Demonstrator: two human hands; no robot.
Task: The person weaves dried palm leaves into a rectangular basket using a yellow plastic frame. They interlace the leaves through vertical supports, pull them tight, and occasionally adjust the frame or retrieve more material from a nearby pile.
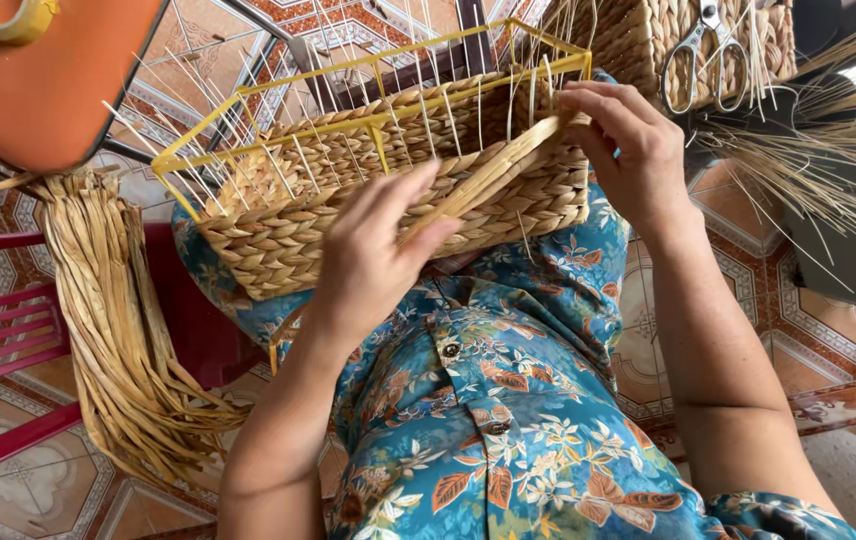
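Note:
A half-woven straw basket (368,215) on a yellow wire frame (278,85) rests on my lap. Thin pale stakes stick up from its rim. A flat straw strand (493,165) runs along the near wall between my hands. My left hand (373,255) pinches this strand against the basket's side. My right hand (623,150) grips the strand's other end at the basket's right corner and presses it between the stakes.
A bundle of loose straw strands (118,330) hangs at the left beside a red plastic stool (8,330). A finished woven basket (648,35) with scissors (708,55) hanging on it stands at the top right. Loose dry stalks (808,150) fan out at the right over a tiled floor.

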